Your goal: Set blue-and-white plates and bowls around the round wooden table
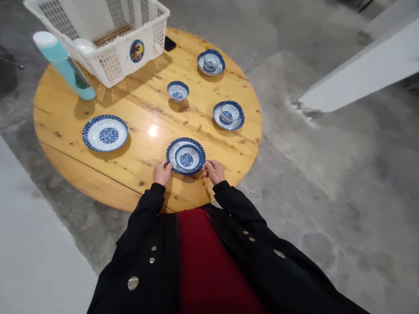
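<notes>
Close to the near edge of the round wooden table is a blue-and-white plate (pixel 169 153) with a smaller blue-and-white bowl (pixel 187 159) sitting on it. My left hand (pixel 162 172) pinches the plate's rim at the lower left. At the lower right, my right hand (pixel 214 171) grips the same rim, fingers closed. Left of these lies a larger blue-and-white plate (pixel 108 134). A small patterned bowl (pixel 178 92) stands alone mid-table. To the right are a saucer (pixel 240 124) bearing a clear glass bowl (pixel 230 112) and, farther back, another saucer (pixel 203 69) with a bowl (pixel 211 62) in it.
A white plastic basket (pixel 113 65) stands at the table's back left, with a pale bowl inside. Before it leans a turquoise-and-white flask (pixel 63 65). A black phone (pixel 169 43) lies beside the basket. A white pillar (pixel 360 65) rises from the concrete floor at right.
</notes>
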Demonstrator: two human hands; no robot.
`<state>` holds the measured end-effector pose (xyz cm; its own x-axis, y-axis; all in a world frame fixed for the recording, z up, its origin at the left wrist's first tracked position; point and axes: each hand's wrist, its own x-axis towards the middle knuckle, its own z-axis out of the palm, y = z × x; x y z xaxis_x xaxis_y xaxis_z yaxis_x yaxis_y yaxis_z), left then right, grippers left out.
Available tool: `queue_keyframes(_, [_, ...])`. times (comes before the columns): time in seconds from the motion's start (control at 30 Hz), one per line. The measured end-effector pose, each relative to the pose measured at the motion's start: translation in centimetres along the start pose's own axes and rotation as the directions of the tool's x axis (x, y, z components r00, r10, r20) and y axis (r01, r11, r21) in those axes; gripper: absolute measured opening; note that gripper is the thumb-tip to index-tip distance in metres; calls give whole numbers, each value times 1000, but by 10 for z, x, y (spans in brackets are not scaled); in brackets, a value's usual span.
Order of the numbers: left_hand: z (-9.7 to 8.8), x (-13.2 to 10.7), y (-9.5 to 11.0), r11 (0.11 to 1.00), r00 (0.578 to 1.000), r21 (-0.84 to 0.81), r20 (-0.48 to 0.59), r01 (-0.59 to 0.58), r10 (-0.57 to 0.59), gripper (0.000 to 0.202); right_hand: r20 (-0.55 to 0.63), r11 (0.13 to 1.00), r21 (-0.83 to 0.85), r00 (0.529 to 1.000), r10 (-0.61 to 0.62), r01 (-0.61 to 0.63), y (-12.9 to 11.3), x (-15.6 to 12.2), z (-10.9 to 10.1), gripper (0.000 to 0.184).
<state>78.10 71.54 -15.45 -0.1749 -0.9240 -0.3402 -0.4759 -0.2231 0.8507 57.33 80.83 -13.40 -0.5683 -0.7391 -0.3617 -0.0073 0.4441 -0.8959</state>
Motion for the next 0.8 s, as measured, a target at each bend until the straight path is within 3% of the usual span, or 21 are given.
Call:
queue_keyframes(0.27, [0,2,-3,997,1000,71,-23,2,-1,21,-36,997,-75,999,-24,21,13,3,4,35])
queue_keyframes(0.8, [1,-2,-1,992,999,129,-31,-5,9,17,-50,999,-48,999,-14,12,16,1,3,34])
